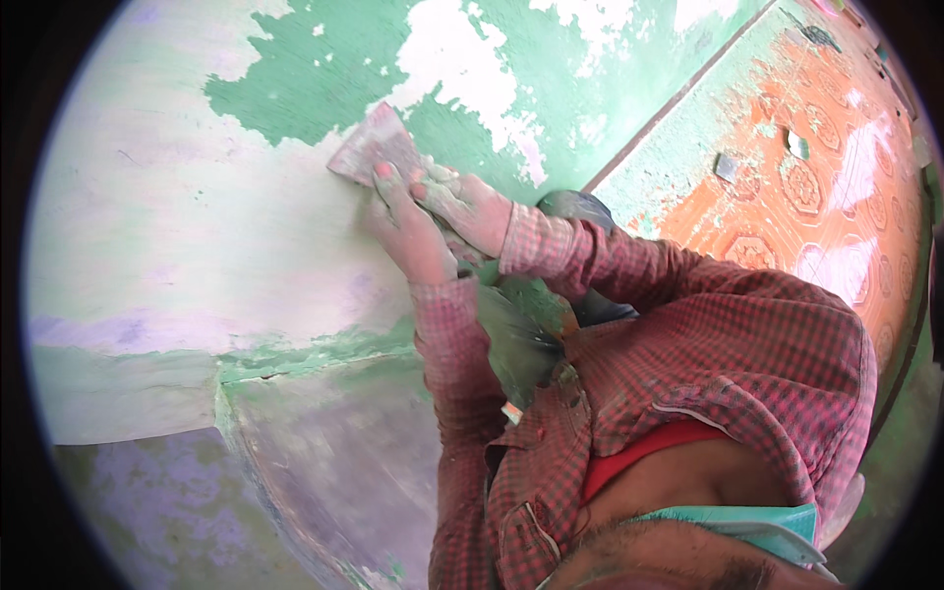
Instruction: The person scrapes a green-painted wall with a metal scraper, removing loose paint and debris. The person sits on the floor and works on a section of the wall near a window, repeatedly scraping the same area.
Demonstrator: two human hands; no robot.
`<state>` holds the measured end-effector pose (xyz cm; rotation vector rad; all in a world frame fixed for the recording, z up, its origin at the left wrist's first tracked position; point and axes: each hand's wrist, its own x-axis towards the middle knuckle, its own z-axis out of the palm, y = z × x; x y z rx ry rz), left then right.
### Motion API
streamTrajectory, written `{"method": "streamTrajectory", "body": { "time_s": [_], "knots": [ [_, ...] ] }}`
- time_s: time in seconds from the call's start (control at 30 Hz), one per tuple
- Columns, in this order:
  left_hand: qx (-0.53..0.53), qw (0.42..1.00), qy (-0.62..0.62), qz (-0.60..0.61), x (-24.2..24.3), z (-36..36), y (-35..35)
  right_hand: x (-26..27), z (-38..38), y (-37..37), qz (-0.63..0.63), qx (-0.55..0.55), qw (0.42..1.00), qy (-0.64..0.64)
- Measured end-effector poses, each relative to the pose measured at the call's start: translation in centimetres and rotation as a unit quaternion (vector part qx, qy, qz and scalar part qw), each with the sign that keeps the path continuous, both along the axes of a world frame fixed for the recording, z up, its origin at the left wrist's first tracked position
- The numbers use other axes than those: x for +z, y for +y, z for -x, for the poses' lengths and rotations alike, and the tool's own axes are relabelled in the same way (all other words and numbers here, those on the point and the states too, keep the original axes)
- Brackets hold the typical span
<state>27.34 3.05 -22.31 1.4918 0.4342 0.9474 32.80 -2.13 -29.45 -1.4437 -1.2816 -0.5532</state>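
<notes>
A broad-bladed putty knife [380, 144] lies with its wide edge on the wall [221, 243], where green paint [317, 81] meets a pale bared area. My left hand [413, 236] grips it from below, a finger laid along the dusty blade. From the other side my right hand [476, 210] closes around the tool, its thumb near the base of the blade. Both hands are coated in pale dust. Most of the handle is hidden by my fingers.
Orange patterned floor tiles [748, 251] at the right are strewn with paint flakes. A small grey block [726, 167] and a pale chip [797, 144] lie there. A bent knee [579, 206] is close to the wall. Lower left, a ledge [317, 361] edges a greyish-purple surface [346, 450].
</notes>
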Motion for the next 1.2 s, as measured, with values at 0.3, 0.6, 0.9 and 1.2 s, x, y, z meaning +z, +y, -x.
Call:
{"method": "streamTrajectory", "body": {
  "time_s": [0.3, 0.6, 0.9, 1.2],
  "knots": [
    [0.023, 0.995, 0.004, -0.100, -0.3, 0.3, 0.3, 1.5, 0.3, -0.8, -0.046, 0.003, 0.997, -0.059],
    [0.044, 0.986, -0.012, -0.162, -1.9, -1.3, 0.4, -0.5, -1.5, 1.6, -0.137, 0.007, 0.983, 0.121],
    [0.040, 0.981, 0.010, -0.188, 0.5, -2.0, 0.4, 4.0, -0.1, -2.0, -0.076, 0.178, 0.909, 0.368],
    [0.007, 0.993, -0.004, -0.122, -0.1, -2.1, 0.1, 1.5, -4.2, 0.5, -0.206, -0.111, 0.950, -0.206]
  ]
}}
